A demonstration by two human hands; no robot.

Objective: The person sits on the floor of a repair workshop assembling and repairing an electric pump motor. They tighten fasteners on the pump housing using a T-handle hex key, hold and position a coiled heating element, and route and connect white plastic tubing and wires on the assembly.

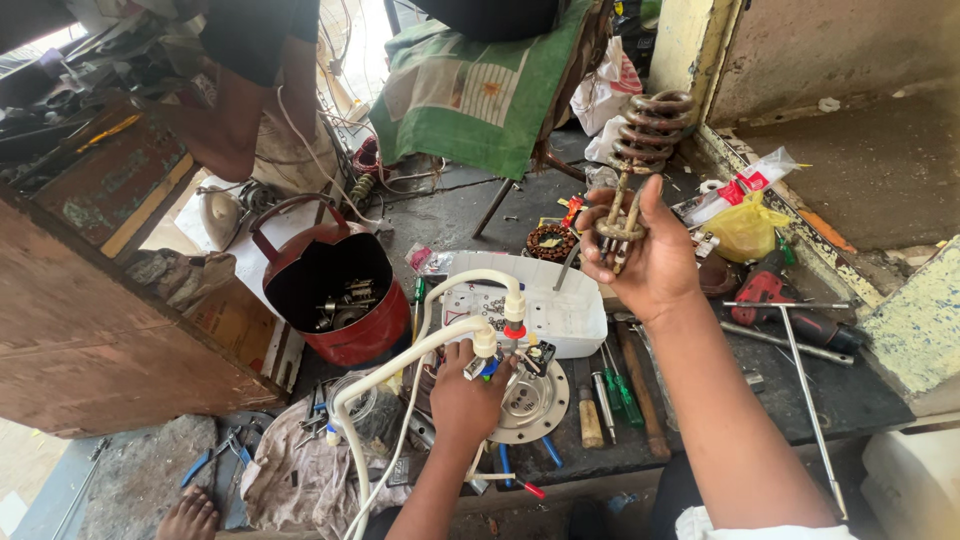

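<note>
My right hand (645, 255) is raised above the bench and grips a rusty coiled heating element (645, 135) by its base flange, coil pointing up. My left hand (465, 385) rests low on a round metal flange plate (535, 405) with coloured wires and terminals, next to two white hoses (440, 345) that arch over it. A white plastic appliance casing (565, 310) lies just behind the plate, between my two hands.
A red bucket (335, 290) holding metal parts stands to the left. Screwdrivers (620, 390), a wooden-handled tool and a long T-handle wrench (800, 360) lie on the dark bench at right. A yellow bag (745, 225) lies behind. Another person's leg (235, 115) is at upper left; pliers (215, 455) lie at lower left.
</note>
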